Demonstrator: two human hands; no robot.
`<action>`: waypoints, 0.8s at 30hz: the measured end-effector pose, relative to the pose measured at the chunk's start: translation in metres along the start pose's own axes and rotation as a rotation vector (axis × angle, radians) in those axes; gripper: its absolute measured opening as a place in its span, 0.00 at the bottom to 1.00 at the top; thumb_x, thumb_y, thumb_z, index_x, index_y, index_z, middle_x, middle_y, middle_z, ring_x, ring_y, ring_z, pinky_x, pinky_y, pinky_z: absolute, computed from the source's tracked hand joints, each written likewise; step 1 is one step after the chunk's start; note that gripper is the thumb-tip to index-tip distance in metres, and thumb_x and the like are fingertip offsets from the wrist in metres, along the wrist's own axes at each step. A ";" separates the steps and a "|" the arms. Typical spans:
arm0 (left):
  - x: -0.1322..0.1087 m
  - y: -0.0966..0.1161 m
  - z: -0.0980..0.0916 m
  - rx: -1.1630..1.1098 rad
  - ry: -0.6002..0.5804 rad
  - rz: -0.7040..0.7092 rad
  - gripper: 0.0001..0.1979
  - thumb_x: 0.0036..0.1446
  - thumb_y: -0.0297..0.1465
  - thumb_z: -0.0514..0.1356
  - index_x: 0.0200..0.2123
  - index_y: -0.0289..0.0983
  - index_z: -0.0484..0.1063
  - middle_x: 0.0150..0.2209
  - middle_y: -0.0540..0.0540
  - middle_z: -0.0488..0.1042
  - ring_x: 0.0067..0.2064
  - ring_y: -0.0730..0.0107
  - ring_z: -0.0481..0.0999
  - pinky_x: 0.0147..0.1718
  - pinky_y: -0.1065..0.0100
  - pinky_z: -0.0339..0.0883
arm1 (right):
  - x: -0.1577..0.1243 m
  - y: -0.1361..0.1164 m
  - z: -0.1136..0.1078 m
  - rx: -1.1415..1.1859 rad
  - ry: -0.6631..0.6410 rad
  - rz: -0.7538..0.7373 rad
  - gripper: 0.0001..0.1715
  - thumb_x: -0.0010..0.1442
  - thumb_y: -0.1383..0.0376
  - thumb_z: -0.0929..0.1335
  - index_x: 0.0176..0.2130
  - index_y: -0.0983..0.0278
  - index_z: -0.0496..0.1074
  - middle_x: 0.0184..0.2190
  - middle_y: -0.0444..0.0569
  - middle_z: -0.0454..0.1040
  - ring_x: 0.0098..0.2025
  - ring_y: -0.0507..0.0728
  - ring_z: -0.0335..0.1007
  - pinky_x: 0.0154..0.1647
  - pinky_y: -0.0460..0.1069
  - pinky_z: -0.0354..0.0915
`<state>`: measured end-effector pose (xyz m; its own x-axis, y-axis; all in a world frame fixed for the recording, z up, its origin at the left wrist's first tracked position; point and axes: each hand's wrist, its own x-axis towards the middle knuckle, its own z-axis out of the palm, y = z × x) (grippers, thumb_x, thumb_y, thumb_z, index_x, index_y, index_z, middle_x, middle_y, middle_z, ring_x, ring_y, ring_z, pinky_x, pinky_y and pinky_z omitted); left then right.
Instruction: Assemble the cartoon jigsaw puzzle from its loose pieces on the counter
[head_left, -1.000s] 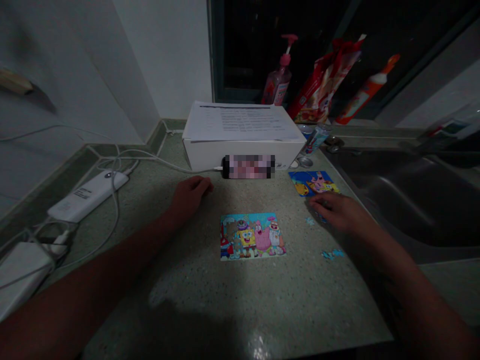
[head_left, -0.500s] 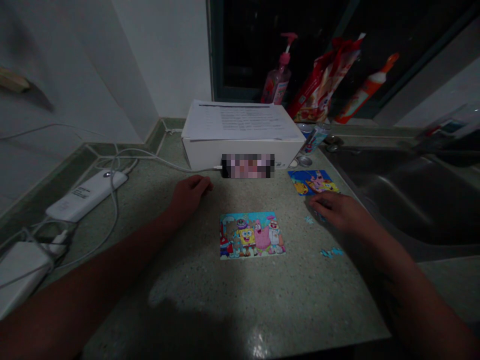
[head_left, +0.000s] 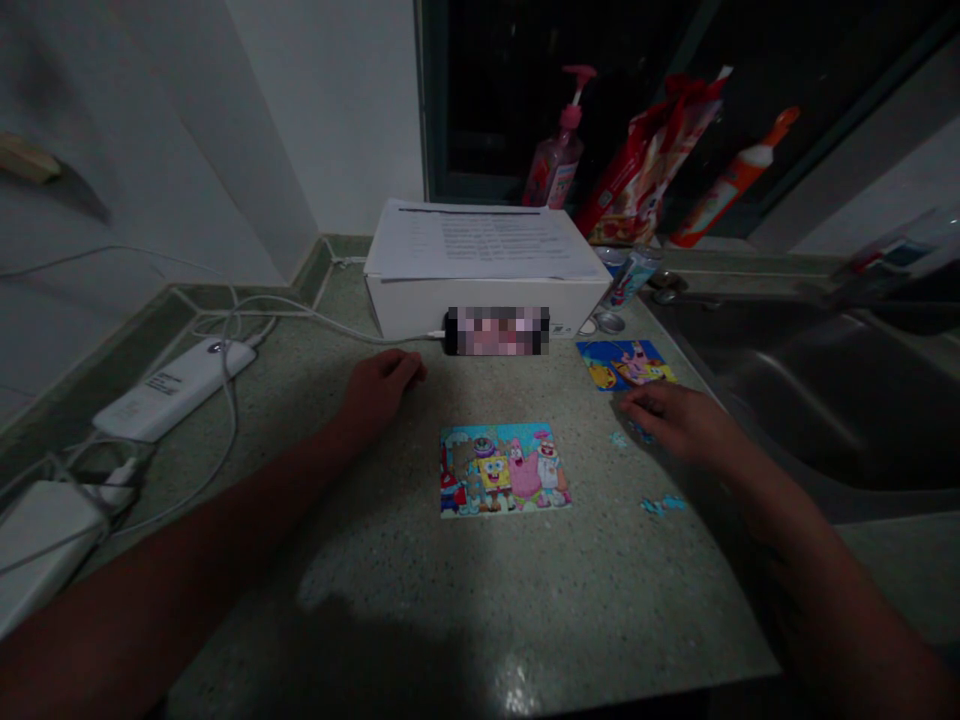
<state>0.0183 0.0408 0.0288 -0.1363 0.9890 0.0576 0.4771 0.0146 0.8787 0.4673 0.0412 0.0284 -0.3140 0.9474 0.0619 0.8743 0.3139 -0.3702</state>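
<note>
A jigsaw puzzle (head_left: pixel 506 470) with colourful cartoon characters lies flat on the counter in front of me, with a counter-coloured gap near its upper left. My left hand (head_left: pixel 382 385) rests on the counter beyond its left corner, fingers curled closed, with nothing visible in them. To the right, my right hand (head_left: pixel 667 415) is low over the counter with its fingertips pinched; whatever they may hold is hidden. Small puzzle pieces lie under and beside it, among them a light blue piece (head_left: pixel 618 439). More blue pieces (head_left: pixel 663 505) lie nearer me. Just beyond the right fingers is a blue picture card (head_left: pixel 626 363).
A white box (head_left: pixel 480 300) with printed paper on top stands at the back, a phone (head_left: pixel 496 331) leaning on its front. White power banks (head_left: pixel 176 390) and cables lie left. A metal sink (head_left: pixel 840 390) is at right. A pump bottle (head_left: pixel 555 165) stands behind the box.
My right hand has shifted very slightly, its fingertips still pinched over the pieces. My left hand and the puzzle stay in place.
</note>
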 end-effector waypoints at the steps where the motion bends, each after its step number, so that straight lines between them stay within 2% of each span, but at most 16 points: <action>1: 0.000 0.000 0.000 0.005 0.003 0.002 0.18 0.61 0.47 0.59 0.27 0.41 0.77 0.27 0.47 0.79 0.34 0.60 0.77 0.36 0.62 0.69 | 0.000 0.001 0.000 0.002 -0.003 -0.005 0.21 0.68 0.50 0.65 0.39 0.57 0.83 0.41 0.56 0.88 0.41 0.69 0.85 0.45 0.63 0.76; 10: 0.000 0.003 0.000 0.014 0.001 -0.002 0.19 0.60 0.48 0.58 0.27 0.41 0.77 0.27 0.47 0.78 0.33 0.61 0.76 0.35 0.62 0.68 | -0.001 -0.002 -0.002 0.049 -0.033 0.002 0.18 0.68 0.50 0.66 0.39 0.54 0.83 0.40 0.54 0.88 0.40 0.70 0.85 0.44 0.63 0.76; 24: -0.001 0.002 0.000 0.020 0.008 -0.006 0.18 0.61 0.46 0.59 0.27 0.41 0.77 0.26 0.47 0.78 0.32 0.61 0.76 0.34 0.63 0.67 | -0.002 -0.002 -0.004 0.042 -0.055 0.041 0.19 0.68 0.49 0.66 0.40 0.55 0.83 0.41 0.55 0.88 0.42 0.70 0.85 0.45 0.63 0.75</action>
<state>0.0193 0.0401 0.0308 -0.1461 0.9877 0.0562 0.4934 0.0235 0.8695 0.4681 0.0388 0.0325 -0.2992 0.9542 -0.0044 0.8708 0.2712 -0.4100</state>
